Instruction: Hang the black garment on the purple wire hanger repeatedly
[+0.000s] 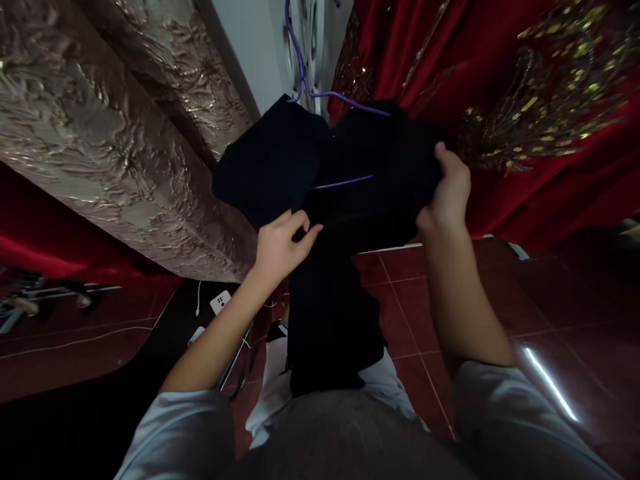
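A dark navy garment [270, 160] hangs on a purple wire hanger [350, 101] in front of me, its lower part draping down past my legs. The hanger's lower bar shows through the open neck of the cloth. My left hand [280, 247] is closed at the garment's near left edge, with thumb and forefinger curled towards each other. Along the right side, my right hand [450, 190] grips the cloth, thumb on top and the other fingers mostly hidden. Folds are hard to make out in the dark fabric.
A beige textured curtain [125, 133] hangs on the left, and a red curtain with gold sequins [550, 100] on the right. A dark table [165, 327] at lower left holds a white phone [220, 302] and cables. Red tiles [405, 313] cover the floor.
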`<state>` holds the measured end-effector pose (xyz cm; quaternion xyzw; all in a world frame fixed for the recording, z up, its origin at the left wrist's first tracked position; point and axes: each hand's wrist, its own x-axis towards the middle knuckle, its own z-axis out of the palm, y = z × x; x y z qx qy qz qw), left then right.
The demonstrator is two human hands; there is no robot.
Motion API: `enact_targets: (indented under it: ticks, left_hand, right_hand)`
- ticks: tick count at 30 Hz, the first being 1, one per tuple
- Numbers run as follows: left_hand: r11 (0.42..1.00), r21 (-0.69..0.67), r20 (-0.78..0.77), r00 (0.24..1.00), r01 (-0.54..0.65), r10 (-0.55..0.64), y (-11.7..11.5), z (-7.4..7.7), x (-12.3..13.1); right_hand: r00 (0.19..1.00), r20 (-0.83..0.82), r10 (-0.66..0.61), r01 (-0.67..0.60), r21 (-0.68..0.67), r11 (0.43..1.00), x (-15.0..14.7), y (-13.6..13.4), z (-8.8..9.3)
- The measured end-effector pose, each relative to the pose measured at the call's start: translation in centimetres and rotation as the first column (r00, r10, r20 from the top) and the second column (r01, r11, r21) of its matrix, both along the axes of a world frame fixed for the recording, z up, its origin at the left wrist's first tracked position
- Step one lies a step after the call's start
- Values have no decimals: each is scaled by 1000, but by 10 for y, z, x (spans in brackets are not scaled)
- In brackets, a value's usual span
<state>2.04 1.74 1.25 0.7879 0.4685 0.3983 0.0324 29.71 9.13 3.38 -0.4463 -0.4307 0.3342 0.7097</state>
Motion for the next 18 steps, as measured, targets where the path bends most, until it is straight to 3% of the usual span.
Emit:
enact_targets:
  ticks: [2,4,5,6,8,9,10,12,13,14,16,18]
  left_hand:
    - [1000,4,139,990,17,-17,-13,-10,7]
    - [1000,-27,266,964,11,-3,-26,-23,16]
    - [998,-58,327,945,0,19,-32,-29,21]
    - [995,-95,386,921,-16,51,-37,-35,26]
    - [986,-159,489,864,-50,122,-47,-44,36]
    - [982,-178,530,834,-66,153,-51,-48,41]
    - [979,-190,561,809,-80,175,-54,-50,46]
    - [975,-203,602,774,-93,199,-61,-51,54]
    - [973,-208,616,760,-96,206,-64,-51,57]
    - [973,-213,632,746,-94,211,-67,-50,59]
    - [975,-209,695,690,-76,203,-70,-48,60]
    - [982,-185,798,577,-36,172,-72,-45,58]
  right_hand:
    - [966,-32,-255,257,104,961,-15,-19,-8]
    - [868,-54,-494,495,187,849,-37,-53,-18]
    - [809,-67,-584,585,191,788,-50,-72,-24]
    - [790,-79,-608,612,170,772,-62,-92,-31]
    - [878,-74,-473,477,43,878,-83,-125,-47]
    - [948,-78,-308,306,-37,951,-92,-137,-54]
    - [993,-68,-99,92,-109,990,-100,-144,-60]
    - [963,-66,261,-269,-209,940,-111,-147,-67]
    - [931,-60,361,-364,-229,903,-115,-145,-68]
    - [912,-50,406,-406,-233,884,-119,-142,-68]
    - [922,-37,385,-383,-214,899,-124,-137,-67]
    - [938,-36,344,-345,-189,919,-128,-136,-67]
